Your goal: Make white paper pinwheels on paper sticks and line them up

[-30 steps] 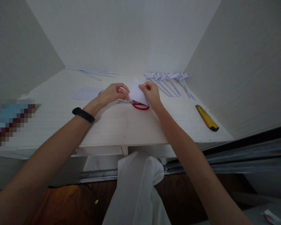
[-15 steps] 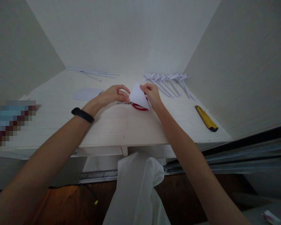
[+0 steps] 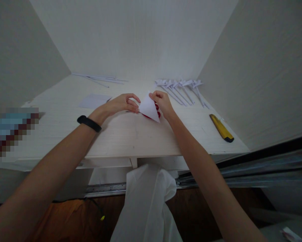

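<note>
A white sheet of paper (image 3: pixel 149 108), showing a triangular outline, is held between my two hands above the white tabletop. My left hand (image 3: pixel 124 103) pinches its left corner between thumb and fingers. At the upper right edge, my right hand (image 3: pixel 162 101) grips the paper with thumb and forefinger. Partly covered by the sheet lies a pair of scissors with red handles (image 3: pixel 158 114); its blades point left, under my left fingers. To the left of my left hand, another white sheet of paper (image 3: pixel 94 101) rests flat.
Thin white paper sticks (image 3: pixel 103 79) lie at the back left. Several white paper pinwheels on sticks (image 3: pixel 182 90) are lined up at the back right. A yellow utility knife (image 3: pixel 221 128) lies near the right wall. White fabric (image 3: pixel 151 201) hangs below the table's front edge.
The paper has turned slightly, its lower right corner now nearer me and covering more of the red handles. My right hand has shifted slightly left; both hands keep hold of it.
</note>
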The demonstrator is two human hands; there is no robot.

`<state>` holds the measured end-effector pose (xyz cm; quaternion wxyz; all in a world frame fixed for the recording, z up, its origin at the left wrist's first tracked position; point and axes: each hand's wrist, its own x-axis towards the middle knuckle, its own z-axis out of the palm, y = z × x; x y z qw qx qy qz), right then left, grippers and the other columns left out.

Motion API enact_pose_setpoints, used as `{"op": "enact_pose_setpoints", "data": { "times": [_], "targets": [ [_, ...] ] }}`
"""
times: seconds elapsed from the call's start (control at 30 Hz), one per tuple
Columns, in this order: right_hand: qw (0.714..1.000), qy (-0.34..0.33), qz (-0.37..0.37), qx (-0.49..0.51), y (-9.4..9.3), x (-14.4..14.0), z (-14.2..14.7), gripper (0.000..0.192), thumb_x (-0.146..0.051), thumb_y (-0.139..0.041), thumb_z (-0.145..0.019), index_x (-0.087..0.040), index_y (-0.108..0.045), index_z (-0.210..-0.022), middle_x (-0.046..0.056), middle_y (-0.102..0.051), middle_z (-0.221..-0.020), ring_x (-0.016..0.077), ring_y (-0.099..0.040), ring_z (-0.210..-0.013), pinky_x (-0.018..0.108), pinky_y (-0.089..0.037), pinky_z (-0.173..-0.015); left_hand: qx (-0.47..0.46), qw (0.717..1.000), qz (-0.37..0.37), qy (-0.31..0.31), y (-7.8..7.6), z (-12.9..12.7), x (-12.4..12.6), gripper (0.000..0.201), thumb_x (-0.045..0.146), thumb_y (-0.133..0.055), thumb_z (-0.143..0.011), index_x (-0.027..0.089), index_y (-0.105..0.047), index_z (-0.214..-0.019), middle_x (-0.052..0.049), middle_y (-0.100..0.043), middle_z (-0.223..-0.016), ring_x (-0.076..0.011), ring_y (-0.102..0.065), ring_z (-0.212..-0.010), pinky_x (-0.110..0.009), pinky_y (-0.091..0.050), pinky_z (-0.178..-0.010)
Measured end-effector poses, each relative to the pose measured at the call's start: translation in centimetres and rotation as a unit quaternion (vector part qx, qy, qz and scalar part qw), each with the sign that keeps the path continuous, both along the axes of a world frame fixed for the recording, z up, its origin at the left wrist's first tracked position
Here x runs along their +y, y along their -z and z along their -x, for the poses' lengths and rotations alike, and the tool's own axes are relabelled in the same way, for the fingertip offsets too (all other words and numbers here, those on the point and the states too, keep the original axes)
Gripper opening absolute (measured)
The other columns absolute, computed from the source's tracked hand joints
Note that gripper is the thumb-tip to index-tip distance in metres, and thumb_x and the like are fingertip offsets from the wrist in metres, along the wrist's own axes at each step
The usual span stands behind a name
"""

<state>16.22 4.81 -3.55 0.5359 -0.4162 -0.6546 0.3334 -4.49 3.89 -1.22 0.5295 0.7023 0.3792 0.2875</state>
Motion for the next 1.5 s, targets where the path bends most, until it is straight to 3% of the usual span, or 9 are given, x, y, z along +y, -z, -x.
{"op": "enact_pose_setpoints", "data": {
  "times": [0.17,0.4,0.67,0.87,1.0,1.17,1.33,1.5],
  "targets": [
    [1.0,0.004,-0.02,-0.011,0.0,0.2,0.1,0.037,-0.041,-0.06,-0.081,-0.022,-0.04,-0.058,-0.005,-0.038,-0.056,0.01,-0.035,-0.054,0.023,-0.027,-0.049,0.016,1.0,-0.01,-0.002,-0.2,0.1,0.0,0.035,0.015,-0.076,-0.06,0.019,-0.061,-0.092,-0.003,-0.074,-0.073,-0.0164,-0.069,-0.067,-0.026,-0.049,-0.066],
    [0.999,-0.018,0.029,0.018,-0.2,-0.2,0.4,0.023,-0.037,-0.061,-0.079,-0.02,-0.052,-0.065,-0.005,-0.044,-0.057,0.0101,-0.041,-0.054,0.023,-0.032,-0.051,0.033,0.999,0.001,0.019,-0.2,-0.1,-0.3,0.032,0.016,-0.074,-0.062,0.02,-0.062,-0.091,0.0,-0.072,-0.07,-0.0156,-0.069,-0.066,-0.024,-0.049,-0.064],
    [1.0,0.007,0.005,0.007,0.0,0.0,0.4,0.027,-0.033,-0.064,-0.077,-0.021,-0.047,-0.06,-0.005,-0.043,-0.055,0.0099,-0.04,-0.053,0.023,-0.029,-0.05,0.041,0.999,-0.001,0.02,-0.3,-0.2,-0.2,0.029,0.015,-0.074,-0.06,0.02,-0.063,-0.087,-0.001,-0.072,-0.069,-0.0151,-0.068,-0.062,-0.022,-0.048,-0.059],
    [0.999,-0.035,0.023,0.03,-0.3,-0.2,0.4,0.015,-0.031,-0.059,-0.078,-0.02,-0.057,-0.069,-0.005,-0.046,-0.057,0.0098,-0.043,-0.054,0.023,-0.032,-0.051,0.05,0.997,0.012,0.06,0.3,-0.1,0.1,0.029,0.014,-0.072,-0.059,0.022,-0.064,-0.086,0.0,-0.072,-0.068,-0.0157,-0.068,-0.063,-0.023,-0.048,-0.061],
    [0.999,-0.021,0.017,0.031,-0.3,-0.3,0.2,0.013,-0.027,-0.061,-0.075,-0.019,-0.057,-0.066,-0.005,-0.05,-0.057,0.0095,-0.044,-0.054,0.023,-0.031,-0.05,0.047,0.996,0.019,0.07,0.5,-0.1,0.1,0.029,0.017,-0.074,-0.06,0.022,-0.064,-0.087,-0.001,-0.073,-0.071,-0.0166,-0.069,-0.066,-0.025,-0.049,-0.064],
    [0.996,-0.036,0.042,0.075,-0.6,-0.6,0.3,0.013,-0.03,-0.065,-0.074,-0.018,-0.06,-0.072,-0.005,-0.05,-0.058,0.0086,-0.044,-0.053,0.022,-0.034,-0.051,0.054,0.997,0.009,0.054,-0.1,-0.3,-0.3,0.027,0.016,-0.073,-0.058,0.021,-0.066,-0.083,-0.001,-0.072,-0.068,-0.0159,-0.067,-0.064,-0.024,-0.048,-0.061],
    [0.978,-0.068,0.139,0.139,-1.0,-0.8,0.4,0.021,-0.036,-0.069,-0.074,-0.018,-0.059,-0.073,-0.004,-0.051,-0.061,0.0077,-0.045,-0.052,0.021,-0.035,-0.048,0.064,0.996,-0.014,0.057,-0.3,-0.3,-0.2,0.025,0.015,-0.072,-0.058,0.021,-0.066,-0.081,-0.001,-0.071,-0.068,-0.0163,-0.066,-0.064,-0.024,-0.048,-0.061],
    [0.98,-0.039,0.129,0.147,-1.0,-0.8,0.3,0.02,-0.019,-0.066,-0.076,-0.017,-0.053,-0.062,-0.006,-0.049,-0.058,0.0064,-0.042,-0.049,0.021,-0.035,-0.048,0.068,0.997,-0.017,0.04,-0.3,-0.3,-0.2,0.027,0.017,-0.074,-0.059,0.02,-0.066,-0.084,-0.002,-0.072,-0.069,-0.0177,-0.067,-0.065,-0.026,-0.049,-0.064]
  ]
}}
